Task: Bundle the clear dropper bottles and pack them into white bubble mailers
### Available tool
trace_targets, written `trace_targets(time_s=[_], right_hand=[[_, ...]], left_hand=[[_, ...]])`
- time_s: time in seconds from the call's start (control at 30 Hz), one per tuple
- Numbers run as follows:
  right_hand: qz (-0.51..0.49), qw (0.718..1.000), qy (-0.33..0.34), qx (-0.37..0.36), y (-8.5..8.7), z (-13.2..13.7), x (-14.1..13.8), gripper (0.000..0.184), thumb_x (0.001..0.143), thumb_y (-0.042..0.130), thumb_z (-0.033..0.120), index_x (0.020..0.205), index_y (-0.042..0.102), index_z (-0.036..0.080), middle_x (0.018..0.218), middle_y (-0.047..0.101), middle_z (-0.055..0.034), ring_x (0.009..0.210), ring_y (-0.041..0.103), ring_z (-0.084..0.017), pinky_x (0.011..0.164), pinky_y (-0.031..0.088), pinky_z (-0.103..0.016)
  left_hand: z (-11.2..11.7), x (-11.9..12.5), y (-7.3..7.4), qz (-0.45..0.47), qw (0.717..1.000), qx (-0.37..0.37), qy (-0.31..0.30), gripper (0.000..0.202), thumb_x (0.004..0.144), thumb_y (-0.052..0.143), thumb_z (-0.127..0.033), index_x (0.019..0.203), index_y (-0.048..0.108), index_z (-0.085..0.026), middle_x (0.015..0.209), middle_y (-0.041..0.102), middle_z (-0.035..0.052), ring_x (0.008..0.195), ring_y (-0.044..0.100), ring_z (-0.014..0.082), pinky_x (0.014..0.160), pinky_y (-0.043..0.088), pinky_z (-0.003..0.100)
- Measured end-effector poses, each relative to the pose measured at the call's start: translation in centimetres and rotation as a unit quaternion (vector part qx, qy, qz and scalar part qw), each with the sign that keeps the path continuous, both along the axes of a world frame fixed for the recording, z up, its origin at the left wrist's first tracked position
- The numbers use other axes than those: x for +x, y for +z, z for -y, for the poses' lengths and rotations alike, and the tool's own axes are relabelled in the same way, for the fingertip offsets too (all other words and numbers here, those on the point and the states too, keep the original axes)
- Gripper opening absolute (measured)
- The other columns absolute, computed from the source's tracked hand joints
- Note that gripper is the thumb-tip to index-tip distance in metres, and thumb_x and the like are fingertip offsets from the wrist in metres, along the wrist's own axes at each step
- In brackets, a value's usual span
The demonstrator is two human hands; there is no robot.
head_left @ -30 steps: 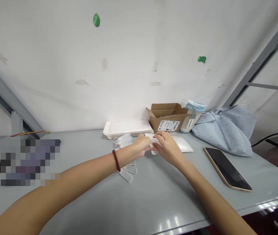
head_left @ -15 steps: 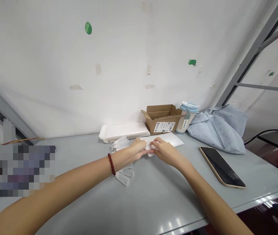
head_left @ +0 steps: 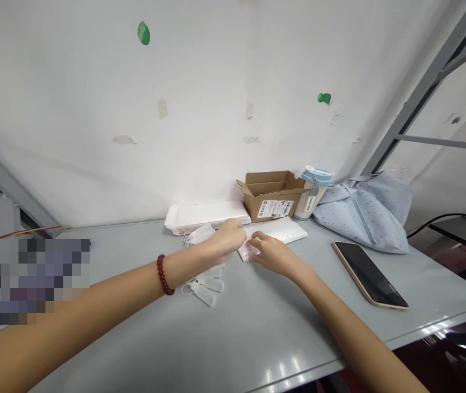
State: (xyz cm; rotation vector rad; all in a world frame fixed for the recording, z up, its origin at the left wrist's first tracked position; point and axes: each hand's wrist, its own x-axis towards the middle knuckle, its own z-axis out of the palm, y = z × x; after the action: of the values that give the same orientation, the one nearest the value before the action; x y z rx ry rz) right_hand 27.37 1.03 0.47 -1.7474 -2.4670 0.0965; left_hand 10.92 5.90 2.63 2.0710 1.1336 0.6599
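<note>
A white bubble mailer (head_left: 288,229) lies on the grey table in front of the cardboard box. Over its near left end rests my right hand (head_left: 273,254), fingers bent and thumb against the mailer, holding it. Just left of that end is my left hand (head_left: 228,241), its fingers curled closed; whatever they hold is hidden from me. A red bead bracelet (head_left: 164,274) circles the left wrist. Several white tags with string loops (head_left: 205,292) lie under and beside the left hand, partly covered by it. Behind them sits a stack of white mailers (head_left: 206,214).
An open cardboard box (head_left: 274,204) stands by the wall, with a blue-lidded cup (head_left: 312,196) at its right. Further right are a light blue cloth bag (head_left: 366,215) and a phone (head_left: 370,275). A blurred-out item (head_left: 38,281) lies at the left.
My left hand has come away from the mailer's end, moving slightly left and up. More of that end shows now. My right hand stays on the mailer. The view has tilted down slightly.
</note>
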Motion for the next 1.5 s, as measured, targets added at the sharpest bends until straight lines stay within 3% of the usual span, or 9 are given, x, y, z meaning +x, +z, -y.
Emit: trace_targets(time_s=[0.1, 0.2, 0.5, 0.87, 1.13, 1.27, 1.37, 1.43, 1.5], right_hand=[[-0.001, 1.0, 0.004, 0.003, -0.1, -0.1, -0.3, 0.019, 0.085, 0.053, 0.023, 0.103, 0.06, 0.021, 0.104, 0.055, -0.0076, 0.084, 0.061, -0.02, 0.068, 0.042, -0.027], [-0.004, 1.0, -0.005, 0.015, -0.6, -0.3, -0.8, 0.018, 0.087, 0.049, 0.022, 0.102, 0.059, 0.018, 0.105, 0.054, -0.0107, 0.086, 0.059, -0.021, 0.072, 0.043, -0.03], [-0.029, 0.999, 0.008, 0.013, -1.3, -0.9, -0.9, 0.019, 0.087, 0.046, 0.016, 0.097, 0.062, 0.015, 0.105, 0.053, -0.0137, 0.092, 0.057, -0.023, 0.077, 0.044, -0.032], [-0.034, 0.999, 0.017, 0.008, -0.9, -1.0, -0.4, 0.02, 0.086, 0.048, 0.016, 0.096, 0.065, 0.017, 0.106, 0.054, -0.0113, 0.087, 0.059, -0.019, 0.077, 0.045, -0.029], [-0.016, 0.999, 0.012, 0.041, -1.2, -1.0, -0.6, 0.018, 0.087, 0.048, 0.02, 0.099, 0.062, 0.019, 0.105, 0.055, -0.0107, 0.087, 0.057, -0.021, 0.072, 0.046, -0.033], [-0.031, 0.994, -0.021, 0.104, -1.2, -0.9, -1.1, 0.032, 0.085, 0.053, 0.026, 0.115, 0.052, 0.015, 0.113, 0.053, -0.0153, 0.096, 0.054, -0.027, 0.077, 0.046, -0.039], [-0.045, 0.958, -0.017, 0.281, -0.9, -0.8, -1.8, 0.041, 0.083, 0.056, 0.021, 0.121, 0.046, 0.012, 0.122, 0.048, -0.0196, 0.11, 0.045, -0.031, 0.085, 0.042, -0.043], [-0.037, 0.918, 0.007, 0.396, -0.8, -0.8, -2.2, 0.03, 0.082, 0.053, 0.014, 0.112, 0.051, 0.013, 0.12, 0.049, -0.0191, 0.111, 0.043, -0.031, 0.087, 0.04, -0.043], [-0.026, 0.9, 0.028, 0.434, -0.7, -0.7, -2.5, 0.018, 0.079, 0.048, 0.006, 0.093, 0.055, 0.014, 0.107, 0.055, -0.0167, 0.101, 0.048, -0.028, 0.082, 0.041, -0.041]], left_hand=[[-2.0, -0.3, 2.1, -0.075, 0.995, 0.057, -0.019, 0.036, 0.073, 0.046, -0.003, 0.102, 0.064, -0.012, 0.11, 0.065, 0.0119, 0.103, 0.059, 0.0246, 0.084, 0.046, 0.03], [-4.0, -1.0, 3.0, -0.142, 0.982, 0.124, -0.001, 0.032, 0.071, 0.047, -0.003, 0.096, 0.066, -0.01, 0.11, 0.064, 0.0148, 0.107, 0.056, 0.0275, 0.09, 0.043, 0.034], [-7.5, -2.4, 1.1, -0.257, 0.95, 0.175, 0.025, 0.018, 0.068, 0.055, -0.01, 0.081, 0.068, -0.011, 0.084, 0.068, 0.0124, 0.089, 0.061, 0.0242, 0.077, 0.044, 0.03], [-8.0, -2.9, 1.0, -0.308, 0.934, 0.178, 0.016, 0.018, 0.069, 0.059, -0.023, 0.078, 0.068, -0.011, 0.078, 0.068, 0.011, 0.069, 0.061, 0.0195, 0.057, 0.04, 0.024], [-7.0, -2.3, 1.9, -0.352, 0.91, 0.218, 0.014, 0.018, 0.073, 0.05, -0.007, 0.071, 0.067, -0.013, 0.07, 0.067, 0.0075, 0.059, 0.059, 0.0149, 0.052, 0.037, 0.023], [-4.2, -1.9, 3.0, -0.364, 0.873, 0.323, -0.022, 0.022, 0.077, 0.044, -0.001, 0.076, 0.064, -0.01, 0.085, 0.065, 0.014, 0.079, 0.058, 0.0217, 0.061, 0.038, 0.029], [-1.0, -1.7, 2.9, -0.364, 0.839, 0.398, -0.077, 0.022, 0.079, 0.043, 0.0, 0.077, 0.062, -0.01, 0.084, 0.063, 0.0134, 0.086, 0.055, 0.0237, 0.066, 0.037, 0.033], [1.0, -1.8, 2.4, -0.354, 0.76, 0.532, -0.117, 0.025, 0.079, 0.041, 0.003, 0.07, 0.06, -0.01, 0.072, 0.059, 0.0105, 0.075, 0.053, 0.0221, 0.059, 0.035, 0.032], [2.6, -2.1, 1.9, -0.308, 0.715, 0.613, -0.132, 0.027, 0.081, 0.04, 0.002, 0.066, 0.057, -0.012, 0.065, 0.056, 0.0067, 0.067, 0.051, 0.019, 0.058, 0.034, 0.031]])
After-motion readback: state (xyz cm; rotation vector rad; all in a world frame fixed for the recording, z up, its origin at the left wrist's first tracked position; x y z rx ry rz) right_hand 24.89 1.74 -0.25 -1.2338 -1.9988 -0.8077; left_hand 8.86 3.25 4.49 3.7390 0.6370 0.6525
